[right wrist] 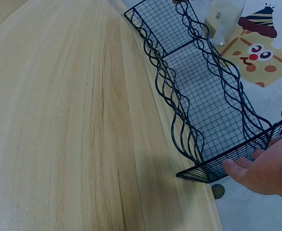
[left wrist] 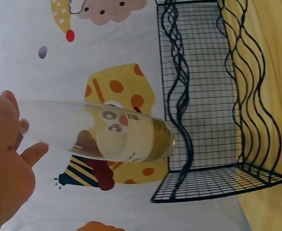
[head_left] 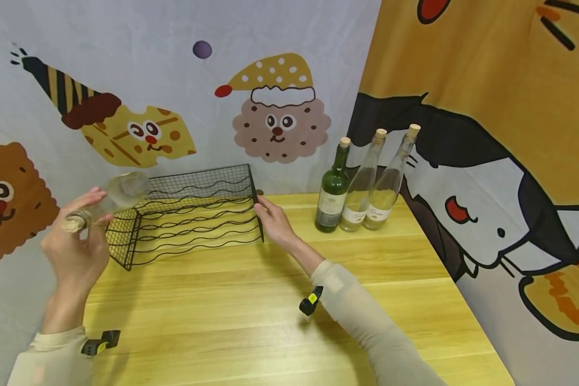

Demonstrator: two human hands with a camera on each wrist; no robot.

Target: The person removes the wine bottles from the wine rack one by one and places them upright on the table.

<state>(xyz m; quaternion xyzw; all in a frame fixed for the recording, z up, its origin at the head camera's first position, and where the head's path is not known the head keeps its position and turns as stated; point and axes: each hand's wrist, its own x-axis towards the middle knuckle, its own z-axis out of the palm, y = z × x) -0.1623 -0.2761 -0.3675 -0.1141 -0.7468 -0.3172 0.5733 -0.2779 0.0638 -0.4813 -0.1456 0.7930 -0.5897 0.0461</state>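
My left hand grips a clear, corked glass bottle around its neck. The bottle tilts with its cork towards me, and its labelled base points at the black wire rack. In the left wrist view the base overlaps the rack's upper wavy wires. The rack stands on the table against the wall, with wavy rails between two mesh side panels. With extended fingers and thumb, my right hand rests against its right side panel.
Right of the rack, a green corked bottle and two clear corked bottles, one in the middle and one at the right, stand close together on the wooden table. Behind hangs a cartoon-printed cloth.
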